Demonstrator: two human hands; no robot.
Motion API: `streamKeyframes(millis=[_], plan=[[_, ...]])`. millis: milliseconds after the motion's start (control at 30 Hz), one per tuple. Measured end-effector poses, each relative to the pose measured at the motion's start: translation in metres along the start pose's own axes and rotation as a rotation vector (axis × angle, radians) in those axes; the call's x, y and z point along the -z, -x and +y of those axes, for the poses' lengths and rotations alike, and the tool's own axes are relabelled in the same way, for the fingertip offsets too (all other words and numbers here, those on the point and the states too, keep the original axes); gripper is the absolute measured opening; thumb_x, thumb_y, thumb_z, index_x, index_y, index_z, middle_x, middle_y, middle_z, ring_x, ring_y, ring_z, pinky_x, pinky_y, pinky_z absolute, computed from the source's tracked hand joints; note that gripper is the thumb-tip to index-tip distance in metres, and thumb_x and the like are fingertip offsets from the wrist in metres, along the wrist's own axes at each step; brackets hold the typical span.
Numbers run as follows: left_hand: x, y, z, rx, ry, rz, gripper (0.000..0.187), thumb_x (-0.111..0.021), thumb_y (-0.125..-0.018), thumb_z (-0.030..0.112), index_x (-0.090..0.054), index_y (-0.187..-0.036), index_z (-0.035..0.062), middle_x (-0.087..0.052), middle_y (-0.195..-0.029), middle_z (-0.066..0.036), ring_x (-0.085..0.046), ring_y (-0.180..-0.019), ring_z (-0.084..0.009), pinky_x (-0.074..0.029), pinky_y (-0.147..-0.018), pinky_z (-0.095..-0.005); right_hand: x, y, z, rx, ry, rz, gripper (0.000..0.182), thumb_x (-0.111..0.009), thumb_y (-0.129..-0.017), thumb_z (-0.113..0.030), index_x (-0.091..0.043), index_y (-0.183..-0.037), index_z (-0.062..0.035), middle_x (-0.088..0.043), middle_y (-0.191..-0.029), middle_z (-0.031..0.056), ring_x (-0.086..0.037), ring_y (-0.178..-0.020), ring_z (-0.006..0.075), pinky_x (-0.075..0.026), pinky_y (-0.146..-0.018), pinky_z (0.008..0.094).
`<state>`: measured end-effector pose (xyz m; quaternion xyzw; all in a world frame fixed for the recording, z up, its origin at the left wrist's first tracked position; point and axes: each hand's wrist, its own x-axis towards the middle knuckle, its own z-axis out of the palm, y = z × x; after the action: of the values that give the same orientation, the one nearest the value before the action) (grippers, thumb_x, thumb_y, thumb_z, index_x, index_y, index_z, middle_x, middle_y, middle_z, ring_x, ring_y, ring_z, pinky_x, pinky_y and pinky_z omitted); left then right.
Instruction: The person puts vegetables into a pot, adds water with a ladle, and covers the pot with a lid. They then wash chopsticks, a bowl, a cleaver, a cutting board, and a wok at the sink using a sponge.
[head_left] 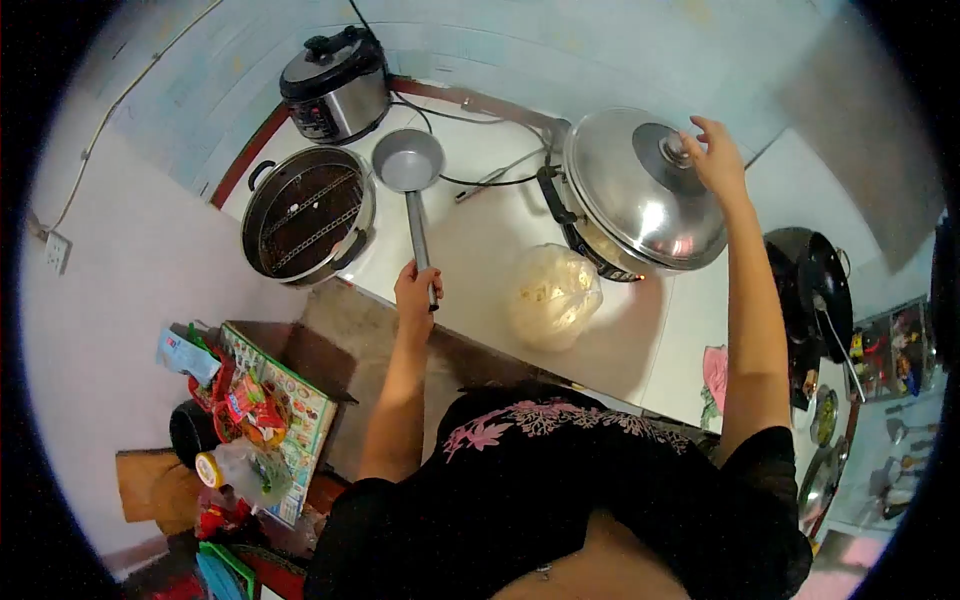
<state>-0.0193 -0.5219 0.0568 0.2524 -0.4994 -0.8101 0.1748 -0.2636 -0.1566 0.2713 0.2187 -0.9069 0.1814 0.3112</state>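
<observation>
In the middle of the frame, the left hand [417, 288] was closed around the long handle of a small grey ladle [408, 160], and its round bowl looked empty. At the upper right, the right hand [716, 152] gripped the knob of a shiny lid [630, 195], tilted over a cooker [590, 243]. A clear bag [551, 296] with pale bits lay just below.

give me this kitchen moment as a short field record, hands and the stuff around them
left hand: left hand grips the handle end of the ladle, its bowl resting on the counter
right hand: right hand on the knob of the steel lid
lid: tilted over the electric pan, food showing at the open edge
in front of pan: clear bag of pale food
back left: rice cooker, lid shut
left of ladle: pot with wire rack
far right: dark wok
</observation>
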Motion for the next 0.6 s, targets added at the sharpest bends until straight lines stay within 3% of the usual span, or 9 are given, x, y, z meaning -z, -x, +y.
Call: streamKeyframes(millis=[200,267,367,400,467,500,567,600], plan=[[-0.006,-0.033,-0.024,-0.046,-0.048,0.065,0.007,-0.051,-0.076,0.002,-0.049,-0.082,0.0008,-0.049,-0.061,-0.004,-0.047,-0.050,-0.0116,-0.038,-0.044,-0.0247,0.050,0.118,-0.061,-0.313,-0.615,-0.234,0.021,-0.058,-0.083,-0.017,-0.062,-0.096,-0.0009,-0.062,-0.082,0.0092,-0.057,-0.072,0.0139,-0.046,-0.067,0.0268],[-0.005,-0.040,-0.030,-0.037,-0.095,0.106,0.007,-0.052,-0.075,0.003,-0.049,-0.082,0.0021,-0.049,-0.060,-0.004,-0.047,-0.050,-0.0114,-0.038,-0.044,-0.0240,0.048,0.170,-0.056,-0.401,-0.665,-0.320,0.019,-0.058,-0.083,-0.015,-0.062,-0.095,-0.0008,-0.062,-0.083,0.0071,-0.058,-0.073,0.0129,-0.046,-0.066,0.0276],[-0.006,-0.055,-0.042,-0.008,-0.163,0.117,0.006,-0.054,-0.075,0.007,-0.050,-0.080,0.0060,-0.050,-0.061,-0.003,-0.047,-0.050,-0.0106,-0.036,-0.044,-0.0226,0.052,0.235,-0.057,-0.489,-0.597,-0.417,0.020,-0.057,-0.083,-0.016,-0.062,-0.095,-0.0003,-0.063,-0.085,0.0097,-0.060,-0.074,0.0166,-0.047,-0.065,0.0281],[-0.008,-0.053,-0.041,0.008,-0.157,0.101,0.006,-0.055,-0.076,0.009,-0.050,-0.079,0.0078,-0.050,-0.062,-0.002,-0.047,-0.050,-0.0103,-0.036,-0.043,-0.0222,0.053,0.254,-0.057,-0.532,-0.632,-0.434,0.019,-0.053,-0.087,-0.013,-0.061,-0.096,0.0019,-0.061,-0.087,0.0071,-0.059,-0.070,0.0128,-0.048,-0.063,0.0241],[0.011,-0.077,-0.073,-0.088,-0.152,0.056,0.006,-0.054,-0.078,0.015,-0.052,-0.081,0.0096,-0.051,-0.064,0.000,-0.048,-0.056,-0.0090,-0.034,-0.045,-0.0223,0.058,0.283,-0.064,-0.696,-0.633,-0.459,0.020,-0.055,-0.086,-0.015,-0.062,-0.095,0.0011,-0.062,-0.080,0.0075,-0.058,-0.066,0.0116,-0.047,-0.062,0.0242],[-0.002,-0.067,-0.060,0.023,-0.243,0.096,0.009,-0.054,-0.078,0.017,-0.052,-0.081,0.0095,-0.050,-0.065,0.000,-0.048,-0.059,-0.0097,-0.036,-0.047,-0.0239,0.063,0.295,-0.065,-0.752,-0.612,-0.493,0.020,-0.056,-0.086,-0.016,-0.062,-0.095,0.0002,-0.062,-0.078,0.0078,-0.058,-0.066,0.0116,-0.046,-0.061,0.0250],[0.010,-0.085,-0.083,-0.151,-0.303,0.031,0.015,-0.052,-0.076,0.023,-0.053,-0.082,0.0098,-0.052,-0.069,-0.002,-0.049,-0.063,-0.0117,-0.036,-0.051,-0.0278,0.064,0.322,-0.067,-0.644,-0.579,-0.462,0.021,-0.055,-0.086,-0.020,-0.061,-0.096,-0.0020,-0.062,-0.081,0.0104,-0.058,-0.069,0.0171,-0.046,-0.061,0.0282],[-0.004,-0.081,-0.076,-0.014,-0.293,0.071,0.014,-0.052,-0.076,0.022,-0.054,-0.083,0.0096,-0.054,-0.073,-0.002,-0.049,-0.064,-0.0122,-0.036,-0.053,-0.0293,0.067,0.330,-0.068,-0.629,-0.502,-0.489,0.022,-0.054,-0.086,-0.022,-0.061,-0.096,-0.0036,-0.061,-0.082,0.0133,-0.058,-0.070,0.0238,-0.047,-0.063,0.0316]])
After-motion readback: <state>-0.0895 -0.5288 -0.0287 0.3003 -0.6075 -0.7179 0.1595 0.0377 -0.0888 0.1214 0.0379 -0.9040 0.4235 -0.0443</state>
